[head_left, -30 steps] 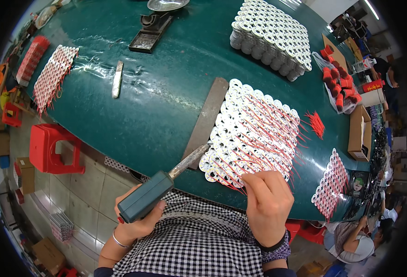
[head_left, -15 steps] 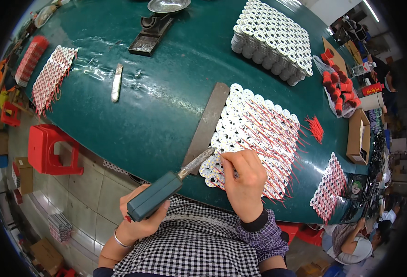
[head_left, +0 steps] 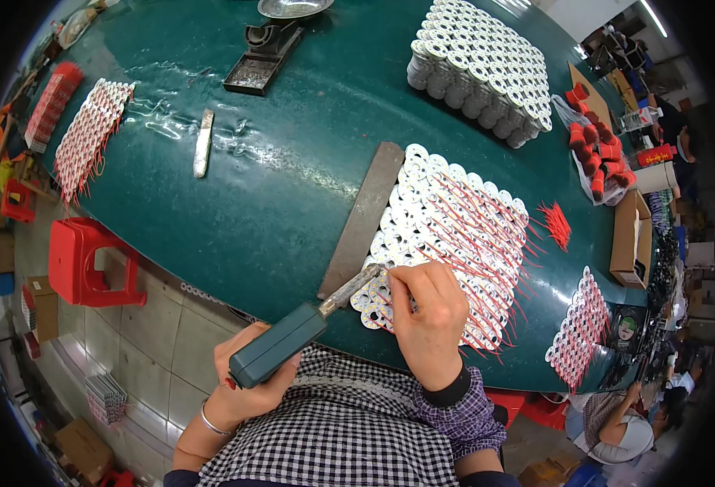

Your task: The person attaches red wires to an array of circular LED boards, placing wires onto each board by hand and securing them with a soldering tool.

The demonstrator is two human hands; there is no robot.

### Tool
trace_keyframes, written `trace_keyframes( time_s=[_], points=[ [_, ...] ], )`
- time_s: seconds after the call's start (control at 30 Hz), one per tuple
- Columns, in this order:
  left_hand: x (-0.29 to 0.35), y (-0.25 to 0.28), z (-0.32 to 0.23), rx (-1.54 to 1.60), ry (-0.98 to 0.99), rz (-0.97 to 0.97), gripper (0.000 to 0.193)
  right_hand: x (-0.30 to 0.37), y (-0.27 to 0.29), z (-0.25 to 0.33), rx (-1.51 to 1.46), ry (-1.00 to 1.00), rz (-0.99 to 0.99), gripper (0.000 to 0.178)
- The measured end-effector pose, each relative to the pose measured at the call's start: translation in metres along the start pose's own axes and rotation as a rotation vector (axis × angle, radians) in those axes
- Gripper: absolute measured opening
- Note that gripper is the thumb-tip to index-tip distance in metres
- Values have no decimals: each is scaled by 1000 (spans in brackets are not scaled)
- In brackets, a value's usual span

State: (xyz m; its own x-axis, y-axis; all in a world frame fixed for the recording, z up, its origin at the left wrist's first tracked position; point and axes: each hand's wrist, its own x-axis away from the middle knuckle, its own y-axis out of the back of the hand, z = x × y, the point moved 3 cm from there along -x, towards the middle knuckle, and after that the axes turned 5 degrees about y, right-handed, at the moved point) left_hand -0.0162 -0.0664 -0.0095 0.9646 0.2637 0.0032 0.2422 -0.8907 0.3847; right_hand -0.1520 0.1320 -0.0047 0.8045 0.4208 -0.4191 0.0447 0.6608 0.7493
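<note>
My left hand (head_left: 253, 369) is wrapped round the dark green body of a soldering iron (head_left: 280, 345), whose metal tip points up and right to the near left part of a panel of white round circuit boards (head_left: 410, 235). Many thin red wires (head_left: 475, 252) lie across the panel's middle and right. Over its near edge, my right hand (head_left: 432, 321) pinches thumb and forefinger together beside the iron's tip; what they hold, if anything, is too small to make out. A flat dark metal bar (head_left: 363, 219) lies along the panel's left side.
The green table (head_left: 276, 178) carries a tall stack of white disc panels (head_left: 479, 73), a loose bundle of red wires (head_left: 553, 226), wired panels (head_left: 580, 329) at the right, and a metal strip (head_left: 204, 144). A dark tray stand (head_left: 264, 61) is at the back; a red stool (head_left: 94, 264) stands left.
The soldering iron has shifted slightly to the right, its tip closer to my right fingertips. My right hand stays nearly in place over the panel.
</note>
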Motion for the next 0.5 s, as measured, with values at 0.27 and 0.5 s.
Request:
trace_keyframes(
  time_s=[0.27, 0.5],
  points=[
    [20, 3, 16, -2, 0, -41, 23, 0, 2, 0, -5, -2, -11, 13],
    [16, 5, 9, 41, 57, -68, 28, -3, 38, -5, -52, -45, -30, 13]
  ],
)
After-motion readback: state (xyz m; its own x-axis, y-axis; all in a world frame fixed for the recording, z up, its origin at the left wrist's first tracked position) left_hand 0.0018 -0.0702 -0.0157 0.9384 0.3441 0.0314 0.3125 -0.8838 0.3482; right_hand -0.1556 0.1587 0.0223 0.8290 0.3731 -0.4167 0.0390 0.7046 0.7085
